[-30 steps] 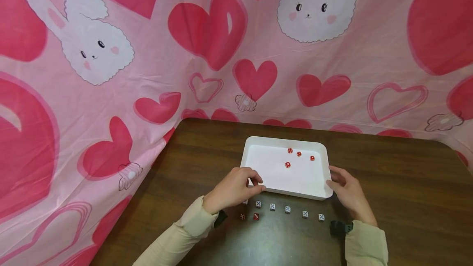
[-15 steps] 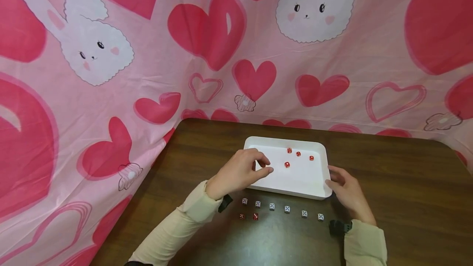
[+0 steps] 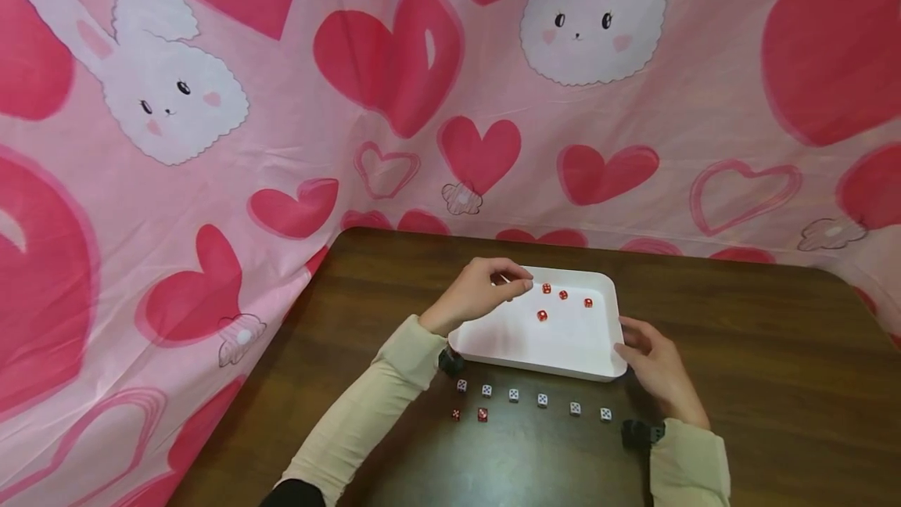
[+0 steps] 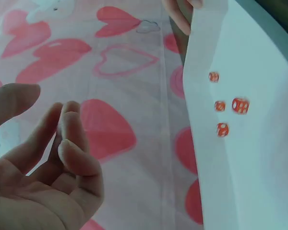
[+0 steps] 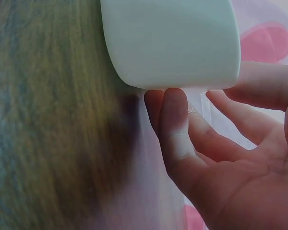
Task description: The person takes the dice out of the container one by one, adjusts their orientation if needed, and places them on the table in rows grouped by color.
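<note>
My left hand (image 3: 490,285) hovers over the back left of a white tray (image 3: 514,362). In the left wrist view its thumb (image 4: 19,100) stands apart from the bent fingers, with nothing between them. My right hand (image 3: 658,362) holds the right end of the tray, one digit at the rim and other fingertips (image 5: 175,103) against the outer wall in the right wrist view. Inside the tray lie several red dice, among them one die (image 3: 542,315) in front of the others. One end of the tray looks raised off the table in the right wrist view.
In front of the tray, white dice (image 3: 514,395) stand in a row on the dark wooden table (image 3: 774,350). Below their left end sit two red dice, one of them a larger-looking red die (image 3: 482,415). A pink heart-print cloth (image 3: 394,178) hangs behind.
My left hand has moved from the tray's front left edge up and back over its far left part. The right hand stays at the tray's right end; the dice keep their places.
</note>
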